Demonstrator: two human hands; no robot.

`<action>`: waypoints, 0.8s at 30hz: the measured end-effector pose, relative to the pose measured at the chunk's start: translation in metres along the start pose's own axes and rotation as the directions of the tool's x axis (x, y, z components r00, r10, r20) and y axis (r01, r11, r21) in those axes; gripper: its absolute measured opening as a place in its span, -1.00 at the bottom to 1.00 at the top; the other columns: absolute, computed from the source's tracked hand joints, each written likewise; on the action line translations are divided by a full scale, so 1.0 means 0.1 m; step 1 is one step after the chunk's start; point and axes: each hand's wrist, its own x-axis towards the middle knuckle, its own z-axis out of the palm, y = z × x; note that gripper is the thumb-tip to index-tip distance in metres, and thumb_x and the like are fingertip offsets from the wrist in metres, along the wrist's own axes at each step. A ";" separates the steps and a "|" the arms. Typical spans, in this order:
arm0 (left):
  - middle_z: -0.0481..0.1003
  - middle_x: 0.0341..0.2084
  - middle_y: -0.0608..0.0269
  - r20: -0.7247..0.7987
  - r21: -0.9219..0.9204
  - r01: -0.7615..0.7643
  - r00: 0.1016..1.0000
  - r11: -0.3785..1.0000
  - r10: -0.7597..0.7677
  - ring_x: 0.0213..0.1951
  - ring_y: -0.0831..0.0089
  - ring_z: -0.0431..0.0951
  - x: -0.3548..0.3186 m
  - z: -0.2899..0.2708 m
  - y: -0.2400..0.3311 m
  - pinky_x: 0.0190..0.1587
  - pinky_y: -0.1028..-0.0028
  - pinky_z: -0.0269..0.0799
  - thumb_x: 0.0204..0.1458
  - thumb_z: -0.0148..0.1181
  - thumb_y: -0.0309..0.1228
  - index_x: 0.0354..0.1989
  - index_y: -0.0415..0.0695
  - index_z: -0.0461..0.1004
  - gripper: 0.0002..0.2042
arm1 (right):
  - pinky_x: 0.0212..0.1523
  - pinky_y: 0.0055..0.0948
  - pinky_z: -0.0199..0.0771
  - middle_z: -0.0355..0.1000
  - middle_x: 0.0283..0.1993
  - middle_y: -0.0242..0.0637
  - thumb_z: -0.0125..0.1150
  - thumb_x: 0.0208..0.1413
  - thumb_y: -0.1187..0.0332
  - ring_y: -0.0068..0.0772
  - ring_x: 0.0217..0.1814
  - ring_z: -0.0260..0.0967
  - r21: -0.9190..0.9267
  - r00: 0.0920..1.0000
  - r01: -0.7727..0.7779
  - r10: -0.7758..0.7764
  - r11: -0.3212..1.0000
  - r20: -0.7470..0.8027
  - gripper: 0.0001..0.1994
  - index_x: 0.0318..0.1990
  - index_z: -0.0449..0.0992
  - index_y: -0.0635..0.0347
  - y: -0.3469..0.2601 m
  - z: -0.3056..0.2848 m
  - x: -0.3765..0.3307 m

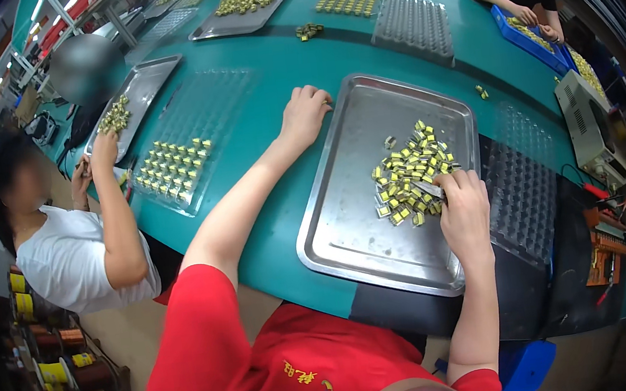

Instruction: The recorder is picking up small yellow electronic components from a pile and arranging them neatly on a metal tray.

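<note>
- Two hands worked over one steel tray (347, 222) in the head view, which sat on the green table (277, 223) in front of the person in red.
- The right hand (465, 209) lay at about 3 o'clock of the tray, touching the near edge of the heap of small yellow-taped parts (407, 177); its fingers were curled around a slim metal tool, probably tweezers (428, 188), whose tip pointed into the heap toward 10 o'clock.
- The left hand (304, 113) rested at about 11 o'clock, on the tray's far left rim; its fingers were bent loosely over the edge and held nothing that I could see.
- The heap sat in the tray's right half, toward 2 o'clock, with one stray part just beyond it.
- The dark moulded grid tray (522, 199) lay touching the steel tray's right side, at 3 o'clock, with its pockets seemingly unfilled.
- Judged from this, picking went best one part at a time from the heap's loose edge, not its middle, with the tool gripping a part by its flat sides.
- The left hand steadying the rim looked wise, since the tray could slide on the smooth table.
- A co-worker's clear tray of parts (175, 169) lay at 9 o'clock, well apart.
</note>
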 end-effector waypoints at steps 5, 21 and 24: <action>0.45 -0.12 0.12 0.007 -0.007 -0.020 1.000 1.000 0.020 -0.01 0.08 0.40 0.12 -0.16 0.14 0.03 0.18 0.39 0.03 0.28 -0.42 -0.09 -0.06 0.51 -0.75 | -0.05 -0.18 0.30 0.42 -0.23 -0.15 0.12 -0.12 0.65 -0.07 -0.08 0.33 0.029 1.000 -0.006 0.006 1.000 0.003 -0.72 -0.19 0.54 0.22 0.00 0.05 0.01; 0.41 -0.09 0.07 0.336 -0.426 -0.112 0.902 0.898 0.272 0.01 0.02 0.43 -0.78 -0.63 1.50 0.04 0.19 0.41 0.00 0.31 -0.42 -0.05 -0.11 0.45 -0.68 | -0.06 -0.14 0.37 0.47 -0.24 -0.14 0.07 -0.10 0.65 -0.04 -0.10 0.40 0.012 0.996 -0.067 0.067 0.998 -0.051 -0.72 -0.18 0.50 0.22 0.00 0.06 0.03; 0.36 -0.08 -0.02 0.313 -0.465 -0.088 0.914 0.881 0.256 0.01 -0.03 0.42 -0.77 -0.61 1.47 0.05 0.16 0.41 0.00 0.31 -0.42 -0.01 -0.16 0.39 -0.63 | -0.04 -0.14 0.36 0.49 -0.26 -0.12 -0.01 -0.05 0.62 -0.05 -0.11 0.39 0.038 0.995 -0.059 0.062 0.998 -0.072 -0.73 -0.19 0.52 0.23 -0.05 0.03 0.02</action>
